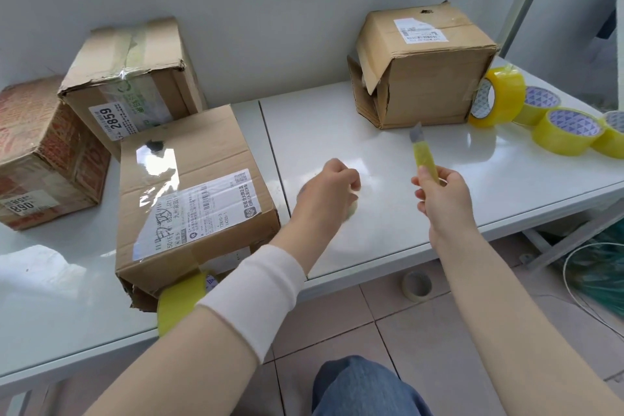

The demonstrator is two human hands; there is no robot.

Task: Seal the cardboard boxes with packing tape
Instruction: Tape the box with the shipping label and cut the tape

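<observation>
Far left: red-printed carton (44, 152), corners softened, a white label on its near face. Beside it and against the grey wall, a brown corrugated carton (131, 78) sits tilted, with a dented near edge, old tape along the top seam and a label reading 2859.

Centre-left: large flat carton (192, 192), lid flaps closed under a glossy clear strip that also covers a shipping label. Its near corner is torn and propped on a yellow tape roll (179, 300) at the edge of the table (371, 132) — white, smooth, glossy top.

Left hand (329, 189): above the tabletop, right of the large carton, knuckles up. Fingers curled tight around a small pale-yellow wad (351, 209) that shows at the fist's lower edge; its material can't be made out. White knit cuff (256, 294) on that forearm.

Right hand (445, 196): thumb and fingers pinch the lower end of a yellow utility knife (423, 152), slim plastic body, short grey blade out and pointing away toward the rear carton.

Rear right: cube-shaped carton (425, 67) — creased, small hole in the top, white label, left side flaps open and ragged.

Right edge: four yellow translucent tape rolls, one on edge (496, 96) touching that carton, three lying flat (540, 105) (567, 132) (613, 138).

Floor: beige tiles, bare cardboard tape core (417, 285).
</observation>
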